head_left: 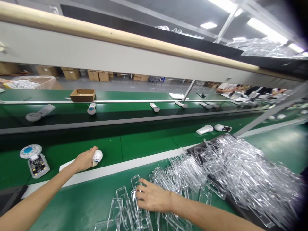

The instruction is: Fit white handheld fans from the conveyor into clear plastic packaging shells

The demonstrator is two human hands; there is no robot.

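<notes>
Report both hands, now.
Left hand: closed, holding a white rounded plastic device.
Right hand: open, fingers resting on clear plastic blister trays.

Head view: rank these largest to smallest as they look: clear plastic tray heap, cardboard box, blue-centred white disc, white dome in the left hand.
Clear plastic tray heap; then cardboard box and blue-centred white disc, too alike to rank; then white dome.

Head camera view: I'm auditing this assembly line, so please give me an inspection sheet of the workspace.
Surface: green conveyor belt beside a green bench.
Job's things: white domed device; clear plastic blister trays.
Clutter: circuit board on the belt; cardboard box farther back.
Hands: left hand grips the device; right hand touches the trays.
Cables: nothing seen.
Surroundings: stacked cartons; co-worker's arm far off.
</notes>
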